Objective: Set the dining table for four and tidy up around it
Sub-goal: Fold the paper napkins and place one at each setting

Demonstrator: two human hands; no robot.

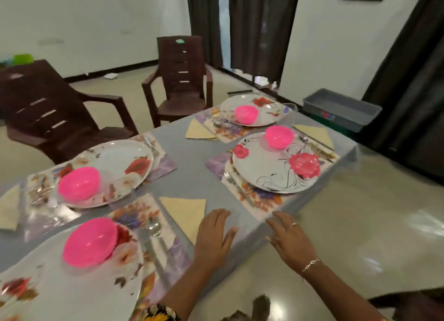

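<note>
grey-clothed dining table [182, 150] in my feed carries four floral plates [264, 171], each on a placemat [163, 166] with a pink bowl [79, 182] on top and a folded napkin [187, 210] beside it. my left hand [213, 236] lies flat on the cloth, fingers straight, holding nothing. my right hand [288, 239] rests on the table's near edge, fingers spread, also empty. two brown chairs [182, 80] stand beyond.

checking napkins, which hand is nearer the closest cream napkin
Left: the left hand lies just right of the napkin; right hand rests farther right at the table edge.
</note>
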